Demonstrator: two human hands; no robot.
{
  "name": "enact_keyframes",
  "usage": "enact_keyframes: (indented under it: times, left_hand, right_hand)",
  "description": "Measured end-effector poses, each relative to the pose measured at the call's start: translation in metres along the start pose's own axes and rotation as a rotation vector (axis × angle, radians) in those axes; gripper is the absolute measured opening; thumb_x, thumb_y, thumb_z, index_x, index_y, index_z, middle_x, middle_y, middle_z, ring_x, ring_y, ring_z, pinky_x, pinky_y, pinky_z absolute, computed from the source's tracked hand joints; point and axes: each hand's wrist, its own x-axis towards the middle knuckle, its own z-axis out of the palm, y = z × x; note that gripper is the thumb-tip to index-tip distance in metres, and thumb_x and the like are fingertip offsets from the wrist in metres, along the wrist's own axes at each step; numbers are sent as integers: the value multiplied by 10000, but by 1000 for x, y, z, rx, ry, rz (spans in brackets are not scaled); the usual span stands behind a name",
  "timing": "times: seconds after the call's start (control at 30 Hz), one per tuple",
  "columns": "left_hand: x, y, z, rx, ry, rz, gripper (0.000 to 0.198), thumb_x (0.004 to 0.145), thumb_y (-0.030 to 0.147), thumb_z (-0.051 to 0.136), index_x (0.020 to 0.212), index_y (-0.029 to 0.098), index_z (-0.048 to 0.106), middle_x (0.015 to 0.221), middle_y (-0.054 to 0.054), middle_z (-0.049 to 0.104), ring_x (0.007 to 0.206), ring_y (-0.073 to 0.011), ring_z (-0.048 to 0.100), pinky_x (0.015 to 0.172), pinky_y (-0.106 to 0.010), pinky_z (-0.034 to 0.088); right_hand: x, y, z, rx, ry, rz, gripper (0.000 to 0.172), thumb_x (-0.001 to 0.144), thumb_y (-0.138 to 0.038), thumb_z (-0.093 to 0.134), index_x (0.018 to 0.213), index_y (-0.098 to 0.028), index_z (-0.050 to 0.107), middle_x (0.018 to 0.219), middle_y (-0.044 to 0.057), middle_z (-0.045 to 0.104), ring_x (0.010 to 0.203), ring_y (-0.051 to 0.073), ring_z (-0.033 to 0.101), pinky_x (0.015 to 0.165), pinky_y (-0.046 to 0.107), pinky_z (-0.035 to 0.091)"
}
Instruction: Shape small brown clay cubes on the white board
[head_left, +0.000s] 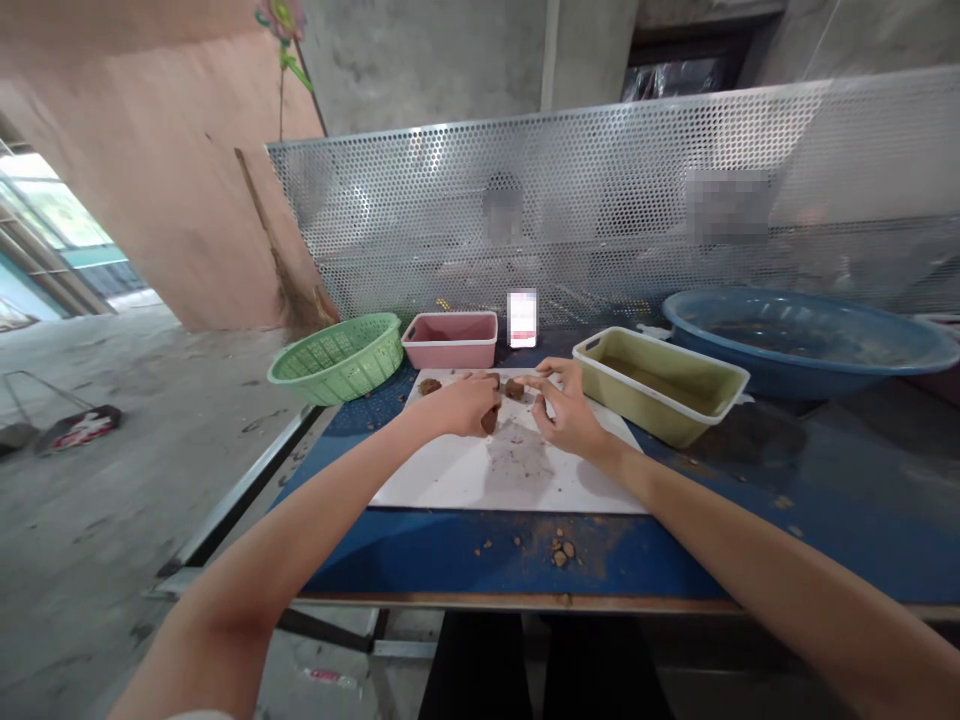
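A white board [442,475] lies on the blue tabletop under both hands. My left hand [466,402] curls over a brown clay lump [489,421] on the board, its lower part showing below the fingers. Just to the right sits a smaller clay lump [514,388]. My right hand [564,410] is beside that one, fingers apart, the index fingertip at its right edge; whether it touches cannot be made out. Another clay lump [430,386] rests near the board's far left corner. Crumbs and dark smears mark the board between the hands.
A green basket [337,365], a pink bin [450,352] and a lit phone [523,320] stand along the back. To the right are an olive bin [675,415] and a wide blue basin [795,375]. Several dry clods [562,550] lie near the front edge. Perforated metal [600,200] rises behind.
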Motion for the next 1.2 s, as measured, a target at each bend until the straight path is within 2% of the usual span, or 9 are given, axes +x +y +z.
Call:
enact_keyframes:
  times: [0.07,0.1,0.23,0.37,0.5,0.67,0.77,1.0,1.2]
  left_hand:
    - [8,1,5,-36,-73,32,201,640,226,896,758,227,734,903,-102,707,1010,-349,624,918,-444,495]
    - [11,2,7,-73,-59,32,205,638,236,899,773,231,744,912,-102,721,1015,-349,625,937,-449,490]
    - [14,3,8,-150,-3,14,422,634,276,929,1036,263,798,1027,-93,774,1055,-353,639,991,-470,479]
    - [2,4,4,-176,-33,-9,596,671,294,949,1239,247,774,1118,-100,787,1127,-356,670,1024,-475,485]
    - [-14,5,6,-314,78,-52,629,699,311,968,1288,262,754,1162,-91,791,1132,-337,693,993,-462,532]
    - [-28,5,19,-457,283,-108,637,731,355,965,1316,257,733,1283,-126,763,1201,-340,688,1039,-505,548]
    - [-33,5,26,-508,353,-145,648,754,346,955,1346,242,715,1337,-150,749,1224,-332,694,1046,-506,558]
    - [-43,4,30,-506,351,-175,622,758,340,951,1329,248,725,1290,-143,761,1216,-320,717,1053,-520,578]
    - [-39,2,36,-549,357,-127,503,788,325,931,1254,250,759,1254,-125,785,1211,-306,716,1058,-516,572]
  right_hand:
    - [1,1,0,13,23,0,504,945,-110,517,1387,-316,643,1289,141,518,1195,325,540,1016,550,502]
    - [1,1,-1,20,28,-2,481,946,-105,510,1357,-306,657,1282,139,518,1186,318,541,1014,546,499]
    - [1,2,-2,29,5,5,350,956,-125,526,1209,-279,712,1252,131,535,1186,316,543,1012,541,490]
    - [2,3,-4,51,-29,-7,297,951,-123,539,1128,-275,723,1228,119,553,1196,315,548,1025,547,483]
    - [4,1,-5,97,-103,-68,249,950,-120,552,1050,-260,732,1185,101,565,1141,293,562,1046,559,470]
    - [4,-1,-4,154,-240,-85,282,942,-130,593,1110,-284,759,1226,96,561,1217,296,548,1115,574,464]
    - [2,1,1,151,-305,-90,266,975,-159,620,1165,-285,757,1273,109,552,1278,297,542,1154,565,467]
    - [-3,5,12,140,-410,-70,244,1086,-281,584,1288,-321,713,1374,122,527,1366,283,509,1179,549,493]
    - [0,-1,15,97,-430,-84,257,1074,-228,606,1271,-326,739,1385,116,534,1349,280,529,1175,547,498]
